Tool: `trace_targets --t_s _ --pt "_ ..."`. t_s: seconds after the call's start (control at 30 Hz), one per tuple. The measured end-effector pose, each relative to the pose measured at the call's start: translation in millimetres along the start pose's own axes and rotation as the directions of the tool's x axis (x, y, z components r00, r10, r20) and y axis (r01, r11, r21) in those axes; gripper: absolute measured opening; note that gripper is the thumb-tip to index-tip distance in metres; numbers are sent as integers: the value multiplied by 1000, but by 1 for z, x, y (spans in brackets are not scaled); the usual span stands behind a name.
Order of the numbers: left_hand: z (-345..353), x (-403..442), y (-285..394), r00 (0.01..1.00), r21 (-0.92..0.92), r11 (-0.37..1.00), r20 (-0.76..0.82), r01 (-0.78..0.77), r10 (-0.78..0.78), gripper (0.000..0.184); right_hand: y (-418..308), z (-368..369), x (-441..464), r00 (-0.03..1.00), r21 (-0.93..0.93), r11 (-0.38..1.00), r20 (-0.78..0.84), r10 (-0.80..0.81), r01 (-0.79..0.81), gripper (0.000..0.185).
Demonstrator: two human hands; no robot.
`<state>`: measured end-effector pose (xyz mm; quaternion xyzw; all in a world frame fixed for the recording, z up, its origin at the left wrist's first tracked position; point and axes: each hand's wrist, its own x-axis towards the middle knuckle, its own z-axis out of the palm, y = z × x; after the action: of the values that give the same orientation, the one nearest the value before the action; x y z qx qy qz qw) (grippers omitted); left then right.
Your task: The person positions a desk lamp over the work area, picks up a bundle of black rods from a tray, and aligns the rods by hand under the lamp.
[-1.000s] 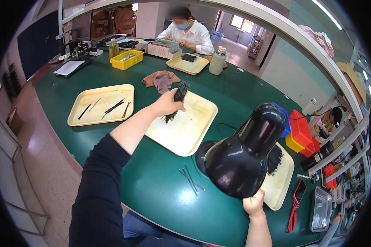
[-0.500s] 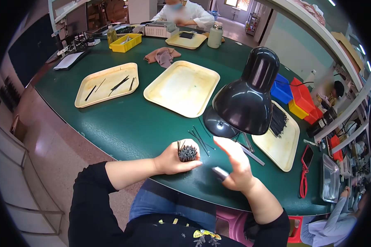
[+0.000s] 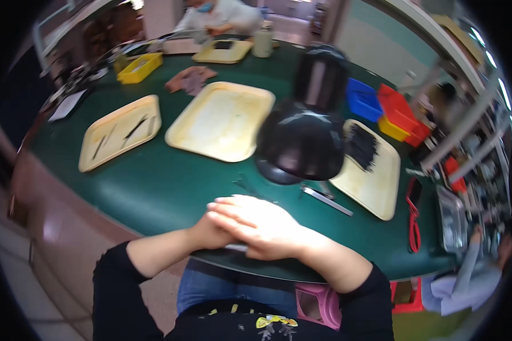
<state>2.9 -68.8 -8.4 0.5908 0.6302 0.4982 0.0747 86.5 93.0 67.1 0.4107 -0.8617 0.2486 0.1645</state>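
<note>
Some rods [image 3: 242, 184] just beyond hands [image 3: 260, 226]

A pale wall [image 3: 375, 42] rises behind the green table [image 3: 148, 196].

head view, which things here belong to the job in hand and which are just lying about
Likely part of the job:
right hand, laid over left hand, anything inside hidden
dark strands
right tray under them
middle tray
left tray
lamp

Probably just lying about:
crumpled cloth
phone
red strap
flask
</note>
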Motion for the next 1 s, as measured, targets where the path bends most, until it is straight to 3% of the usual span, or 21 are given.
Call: trace_targets --t_s 0.07,0.13,0.2,0.27,0.33,0.37,0.43,0.47,0.6,0.63,0.73,0.8,0.87,0.93,0.97,1.0 --pt "-2 5 10 1000 -79 997 -5 16 -17 32 1 4 -8 989 65 998 -147 2 7 65" --pt "7 0 12 936 -372 874 -37 313 -350 26 -3 -7 -20 941 128 987 -312 132 -96 61" --pt "3 4 13 953 -336 896 18 291 -303 19 2 -16 -36 884 255 948 -376 277 -188 57" --pt "7 6 11 942 -427 849 27 313 -334 17 15 -12 -53 784 432 869 -442 436 -240 48" --pt "8 9 10 972 -331 915 19 229 -236 18 23 -8 -67 708 689 671 -329 625 -272 45" --pt "13 11 12 961 -455 857 -10 242 -276 16 25 -3 -70 683 739 629 -331 651 -242 45" --pt "17 20 21 934 -635 728 -31 257 -357 13 24 -12 -73 695 722 616 -265 668 -316 43" --pt "16 29 30 916 -618 728 -34 295 -400 10 25 -18 -73 706 727 586 -199 679 -358 41" --pt "28 64 55 823 -677 597 21 430 -568 8 32 -32 -77 588 836 350 -42 808 -422 31" --pt "32 68 53 812 -690 558 75 462 -579 7 34 -32 -84 630 880 346 -72 773 -325 22" --pt "46 75 44 793 -718 481 162 503 -588 12 32 -29 -83 680 691 585 -183 710 -424 17" --pt "44 76 39 773 -723 425 237 545 -589 14 33 -21 -84 668 584 610 -149 729 -535 15" --pt "42 76 37 762 -702 436 236 563 -604 15 34 -11 -85 664 682 591 -203 719 -431 15" --pt "42 72 32 767 -724 402 270 561 -583 13 31 -20 -84 691 613 657 -238 683 -439 13" --pt "40 72 33 771 -745 365 302 558 -560 12 24 -22 -81 614 738 523 -187 767 -428 12" --pt "37 71 32 760 -770 296 347 565 -550 8 20 -23 -80 621 829 437 -144 771 -349 7"
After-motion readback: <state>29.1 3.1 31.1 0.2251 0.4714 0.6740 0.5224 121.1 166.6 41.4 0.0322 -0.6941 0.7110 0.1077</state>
